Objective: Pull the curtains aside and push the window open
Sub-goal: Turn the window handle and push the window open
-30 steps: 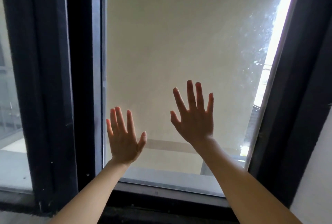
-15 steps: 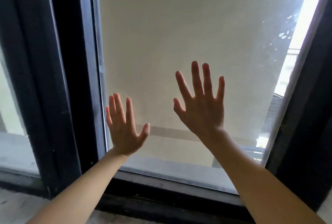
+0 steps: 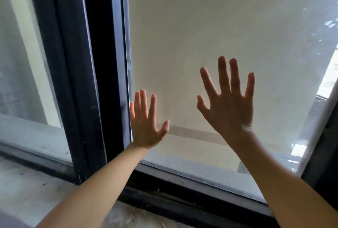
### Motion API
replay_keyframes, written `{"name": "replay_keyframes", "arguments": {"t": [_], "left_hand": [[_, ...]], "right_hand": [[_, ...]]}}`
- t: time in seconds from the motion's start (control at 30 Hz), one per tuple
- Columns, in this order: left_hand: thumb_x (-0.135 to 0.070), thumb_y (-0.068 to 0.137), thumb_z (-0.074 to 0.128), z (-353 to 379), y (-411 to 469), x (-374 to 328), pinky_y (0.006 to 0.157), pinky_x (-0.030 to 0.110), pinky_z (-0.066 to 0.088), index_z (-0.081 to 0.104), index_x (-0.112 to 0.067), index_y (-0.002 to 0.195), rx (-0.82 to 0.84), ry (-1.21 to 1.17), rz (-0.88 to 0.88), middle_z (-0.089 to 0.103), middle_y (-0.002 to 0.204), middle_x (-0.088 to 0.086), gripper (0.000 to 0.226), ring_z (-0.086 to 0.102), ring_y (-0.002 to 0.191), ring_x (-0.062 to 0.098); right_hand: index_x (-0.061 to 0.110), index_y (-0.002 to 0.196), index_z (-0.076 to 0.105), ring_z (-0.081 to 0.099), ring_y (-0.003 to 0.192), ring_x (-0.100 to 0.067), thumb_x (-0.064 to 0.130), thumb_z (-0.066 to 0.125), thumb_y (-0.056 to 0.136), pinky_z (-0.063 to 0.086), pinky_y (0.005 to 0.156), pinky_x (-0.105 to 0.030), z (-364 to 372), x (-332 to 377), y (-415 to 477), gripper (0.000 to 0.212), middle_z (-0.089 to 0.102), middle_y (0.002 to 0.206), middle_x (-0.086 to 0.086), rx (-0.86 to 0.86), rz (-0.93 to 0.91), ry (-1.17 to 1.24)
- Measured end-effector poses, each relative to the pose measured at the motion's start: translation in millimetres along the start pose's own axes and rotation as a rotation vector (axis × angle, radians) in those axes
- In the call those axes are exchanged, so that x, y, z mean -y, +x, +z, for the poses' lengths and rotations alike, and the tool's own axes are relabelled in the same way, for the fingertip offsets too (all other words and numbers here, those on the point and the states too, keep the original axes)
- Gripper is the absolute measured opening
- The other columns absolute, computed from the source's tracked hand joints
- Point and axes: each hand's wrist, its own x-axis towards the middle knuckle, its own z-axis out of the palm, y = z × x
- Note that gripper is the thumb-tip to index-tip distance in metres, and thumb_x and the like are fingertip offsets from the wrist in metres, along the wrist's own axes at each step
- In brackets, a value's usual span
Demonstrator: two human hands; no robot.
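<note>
A large glass window pane (image 3: 210, 35) in a dark frame (image 3: 102, 63) fills the view. My left hand (image 3: 145, 123) is flat on the glass low down, fingers spread, its little finger next to the pane's left frame edge. My right hand (image 3: 228, 103) is flat on the glass higher and further right, fingers spread wide. Neither hand holds anything. No curtain is in view.
A second glass pane (image 3: 23, 63) lies left of the dark upright. A grey stone sill (image 3: 27, 187) runs below at bottom left. The dark bottom rail (image 3: 182, 191) crosses under my forearms. The right frame member (image 3: 323, 151) slants up at the right edge.
The view has swung right and down, so the dark upright now sits nearer the middle. Both hands stay spread on the glass; the left hand now lies right beside the pane's left edge.
</note>
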Motion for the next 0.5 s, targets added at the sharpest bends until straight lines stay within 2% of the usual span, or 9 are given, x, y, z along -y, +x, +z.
{"name": "replay_keyframes", "arguments": {"t": [0.1, 0.2, 0.3, 0.4, 0.5], "left_hand": [[-0.063, 0.084, 0.012, 12.4, 5.2, 3.7, 0.116, 0.036, -0.003, -0.004, -0.028, 0.144, -0.024, -0.043, 0.049, -0.022, 0.152, -0.013, 0.071, -0.011, 0.142, 0.011], [-0.065, 0.083, 0.009, 37.6, 17.1, 4.0, 0.116, 0.037, 0.0, -0.007, -0.03, 0.143, 0.024, -0.098, 0.03, -0.025, 0.151, -0.015, 0.071, -0.013, 0.142, 0.009], [-0.066, 0.083, 0.009, 75.3, 27.1, 4.6, 0.115, 0.043, 0.006, -0.007, -0.032, 0.143, 0.05, -0.182, 0.005, -0.022, 0.152, -0.017, 0.071, -0.01, 0.142, 0.01], [-0.066, 0.083, 0.009, 99.7, 31.1, 9.0, 0.115, 0.044, 0.011, -0.004, -0.032, 0.143, 0.013, -0.218, 0.011, -0.017, 0.153, -0.016, 0.071, -0.005, 0.143, 0.012], [-0.067, 0.083, 0.009, 106.4, 35.4, 8.6, 0.116, 0.041, 0.009, -0.003, -0.033, 0.143, 0.005, -0.251, 0.036, -0.015, 0.153, -0.018, 0.07, -0.004, 0.143, 0.011]], "right_hand": [[0.024, 0.143, 0.019, 0.02, 0.136, -0.032, 0.049, 0.026, 0.089, 0.013, 0.11, -0.055, 6.0, -1.2, 3.7, 0.061, 0.025, 0.149, -0.013, -0.026, 0.002, -0.068], [0.023, 0.142, 0.024, 0.028, 0.136, -0.033, 0.047, 0.032, 0.088, 0.011, 0.102, -0.057, 17.6, -2.6, 10.1, 0.059, 0.031, 0.149, -0.015, 0.02, -0.01, -0.038], [0.023, 0.141, 0.025, 0.025, 0.137, -0.029, 0.046, 0.029, 0.089, 0.013, 0.111, -0.053, 35.9, -1.3, 10.2, 0.058, 0.033, 0.149, -0.012, 0.07, 0.026, -0.13], [0.022, 0.141, 0.026, 0.016, 0.134, -0.029, 0.043, 0.022, 0.089, 0.01, 0.106, -0.053, 51.6, -0.8, 14.0, 0.056, 0.034, 0.148, -0.012, 0.073, 0.04, -0.149], [0.023, 0.14, 0.028, 0.021, 0.134, -0.028, 0.043, 0.022, 0.089, 0.012, 0.105, -0.052, 54.5, -2.0, 16.4, 0.055, 0.036, 0.147, -0.011, 0.055, 0.041, -0.182]]}}
